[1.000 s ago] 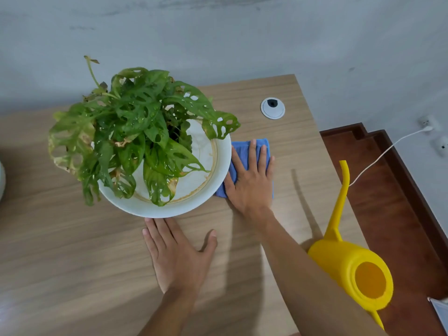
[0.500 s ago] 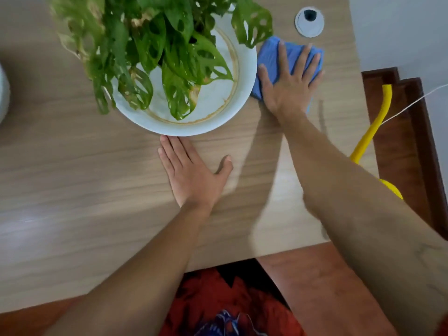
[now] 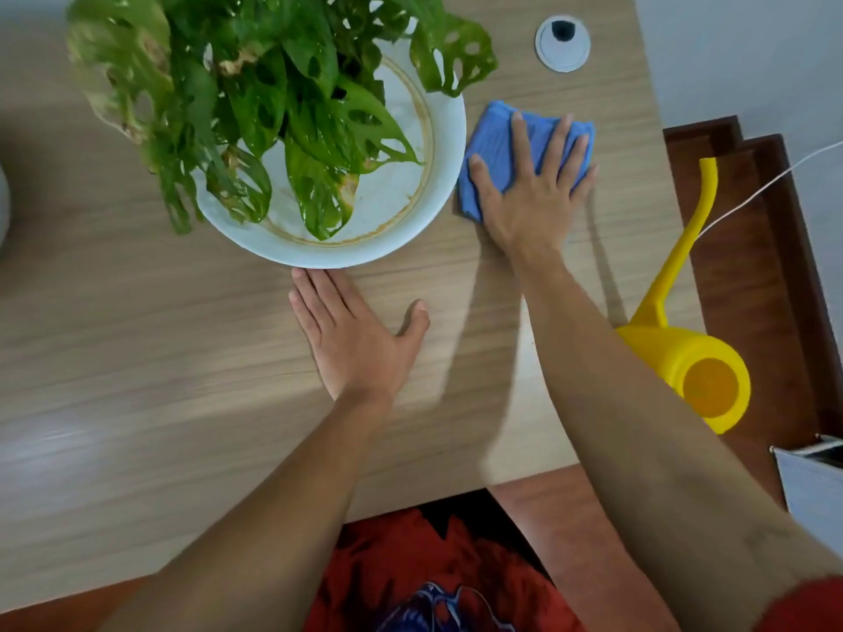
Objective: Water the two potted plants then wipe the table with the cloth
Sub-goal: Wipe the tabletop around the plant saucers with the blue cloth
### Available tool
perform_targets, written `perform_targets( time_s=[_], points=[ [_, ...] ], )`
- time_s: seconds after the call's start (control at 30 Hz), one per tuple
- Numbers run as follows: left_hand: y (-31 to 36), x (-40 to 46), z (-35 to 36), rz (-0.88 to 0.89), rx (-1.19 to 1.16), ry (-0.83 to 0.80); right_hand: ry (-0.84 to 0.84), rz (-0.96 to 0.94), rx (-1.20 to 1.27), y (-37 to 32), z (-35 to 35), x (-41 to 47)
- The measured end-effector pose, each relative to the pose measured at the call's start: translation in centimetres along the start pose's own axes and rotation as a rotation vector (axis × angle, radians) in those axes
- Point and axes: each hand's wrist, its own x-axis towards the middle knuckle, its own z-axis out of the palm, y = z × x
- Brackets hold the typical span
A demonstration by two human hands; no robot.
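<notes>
A green leafy plant (image 3: 273, 98) stands in a wide white saucer (image 3: 401, 221) on the wooden table (image 3: 137, 335). My right hand (image 3: 529, 193) lies flat, fingers spread, pressing a folded blue cloth (image 3: 497, 134) onto the table just right of the saucer. My left hand (image 3: 356, 339) rests palm down on the table, fingertips touching the saucer's near rim, holding nothing. A yellow watering can (image 3: 684, 358) stands at the table's right edge, spout pointing away. A sliver of a second white pot (image 3: 3, 203) shows at the left edge.
A round grey cable grommet (image 3: 562, 37) sits in the table beyond the cloth. A white cable (image 3: 775, 175) runs over the brown floor to the right. A grey box corner (image 3: 812, 481) shows at lower right. The table's near edge is below my forearms.
My right hand has slid the blue cloth toward me along the saucer's right side. The view dropped and then steadied. My left hand stays flat in place.
</notes>
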Motion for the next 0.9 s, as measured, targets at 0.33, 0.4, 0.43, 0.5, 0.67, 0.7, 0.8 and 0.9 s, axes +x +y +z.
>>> perform_targets(
  time_s=[0.33,0.4,0.43,0.5,0.67,0.7,0.8,0.9],
  points=[
    [0.0,0.0,-0.1,0.003,-0.007,0.000,-0.035,-0.149,-0.036,1.3,0.4,-7.1],
    [0.0,0.0,0.0,0.010,-0.009,-0.004,-0.024,-0.088,-0.051,2.2,0.0,-5.8],
    [0.0,0.0,-0.1,0.010,-0.007,-0.009,-0.024,-0.045,-0.052,2.4,-0.3,-4.3],
    [-0.1,0.0,0.0,0.007,-0.009,-0.010,-0.044,0.014,-0.025,2.1,-0.7,-0.6],
    [-0.1,0.0,0.1,0.009,-0.016,0.001,-0.098,-0.103,-0.058,-1.2,-0.7,6.3],
    [-0.1,0.0,0.1,0.008,-0.016,0.003,-0.085,-0.146,-0.070,-1.8,-0.6,6.8],
    [-0.1,-0.1,0.2,0.012,-0.017,0.009,0.000,-0.283,-0.134,-2.8,-0.4,7.1],
    [0.0,-0.1,0.1,0.014,-0.005,0.009,-0.001,-0.387,-0.158,-2.8,-0.4,7.2]
  ],
)
